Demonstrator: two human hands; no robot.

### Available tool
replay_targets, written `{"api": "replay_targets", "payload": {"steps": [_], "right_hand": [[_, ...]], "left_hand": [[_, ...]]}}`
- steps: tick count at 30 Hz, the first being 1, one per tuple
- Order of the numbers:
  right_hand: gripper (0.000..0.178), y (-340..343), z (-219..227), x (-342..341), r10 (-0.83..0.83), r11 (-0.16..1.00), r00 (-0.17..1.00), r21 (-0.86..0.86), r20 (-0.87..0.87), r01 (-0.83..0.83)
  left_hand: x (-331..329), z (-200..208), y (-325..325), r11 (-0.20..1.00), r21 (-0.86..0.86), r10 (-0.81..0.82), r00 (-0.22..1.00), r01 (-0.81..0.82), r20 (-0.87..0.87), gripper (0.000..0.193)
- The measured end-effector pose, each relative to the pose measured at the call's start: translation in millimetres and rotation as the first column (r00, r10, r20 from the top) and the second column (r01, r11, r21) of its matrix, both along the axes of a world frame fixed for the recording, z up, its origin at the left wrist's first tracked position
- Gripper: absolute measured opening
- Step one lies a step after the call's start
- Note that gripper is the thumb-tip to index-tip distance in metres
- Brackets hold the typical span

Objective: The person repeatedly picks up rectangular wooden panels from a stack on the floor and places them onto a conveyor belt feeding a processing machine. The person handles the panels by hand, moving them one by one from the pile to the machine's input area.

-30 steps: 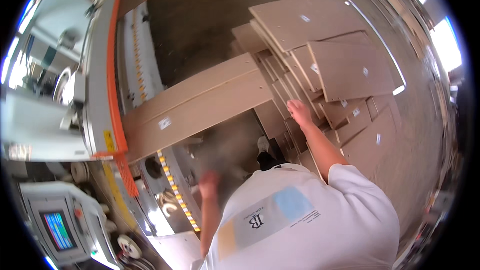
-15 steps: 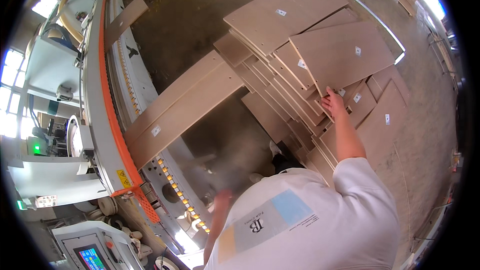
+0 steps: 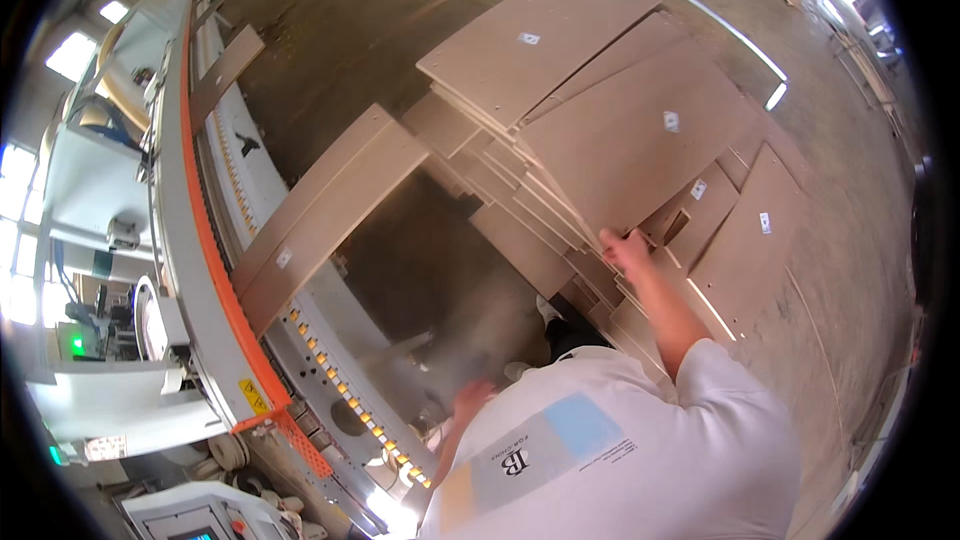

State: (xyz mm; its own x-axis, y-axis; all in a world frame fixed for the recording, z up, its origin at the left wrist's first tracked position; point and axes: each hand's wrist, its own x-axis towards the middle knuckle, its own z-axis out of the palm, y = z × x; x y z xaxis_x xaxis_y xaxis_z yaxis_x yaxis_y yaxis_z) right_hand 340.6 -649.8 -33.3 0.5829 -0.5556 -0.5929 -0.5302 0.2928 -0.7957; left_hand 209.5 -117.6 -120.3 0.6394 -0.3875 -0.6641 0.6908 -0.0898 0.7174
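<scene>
A large flat brown board (image 3: 640, 140) with a small white label lies across the top of a staggered pile. My right hand (image 3: 626, 252) is closed on this board's near corner, its arm stretched out to the right. Under it and beside it lie more brown boards (image 3: 535, 40), several with white labels. My left hand (image 3: 474, 398) hangs low beside the machine's roller edge, away from the boards. Its fingers are blurred and partly hidden, and I see nothing in it.
At left runs a long machine with an orange guard strip (image 3: 212, 230) and a yellow roller track (image 3: 350, 400). Long brown boards (image 3: 330, 200) bridge from it toward the pile. A control panel (image 3: 195, 515) stands at lower left. A white metal rail (image 3: 700, 15) lies beyond the pile.
The labelled top board has slid left and toward me, with my right hand on its corner. My left hand has moved slightly right. The whole view has shifted a little.
</scene>
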Motion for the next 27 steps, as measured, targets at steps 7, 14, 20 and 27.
{"api": "replay_targets", "payload": {"steps": [7, 14, 20, 27], "right_hand": [[0.048, 125.0, 41.4, -59.6, 0.243, 0.957, 0.970, 0.161, 0.014, -0.242], [0.035, 129.4, 45.6, -88.6, 0.866, 0.499, 0.496, 0.070, -0.056, -0.864], [0.030, 32.6, 89.8, -52.3, 0.418, 0.646, 0.891, -0.632, -0.174, -0.427], [0.058, -141.2, 74.7, -7.8, -0.041, 0.426, 0.930, -0.849, -0.365, -0.314]], "left_hand": [[93.4, 80.2, -144.4, 0.994, -0.112, 0.017, 1.000, -0.017, -0.003, 0.038], [117.6, 58.0, -168.4, 0.874, -0.101, 0.458, 0.875, -0.476, -0.160, 0.030], [93.2, 110.4, -117.5, 0.756, -0.042, 0.638, 0.750, -0.653, -0.175, 0.021], [61.0, 136.7, -29.3, 0.691, 0.123, 0.721, 0.693, -0.712, -0.034, 0.034]]}}
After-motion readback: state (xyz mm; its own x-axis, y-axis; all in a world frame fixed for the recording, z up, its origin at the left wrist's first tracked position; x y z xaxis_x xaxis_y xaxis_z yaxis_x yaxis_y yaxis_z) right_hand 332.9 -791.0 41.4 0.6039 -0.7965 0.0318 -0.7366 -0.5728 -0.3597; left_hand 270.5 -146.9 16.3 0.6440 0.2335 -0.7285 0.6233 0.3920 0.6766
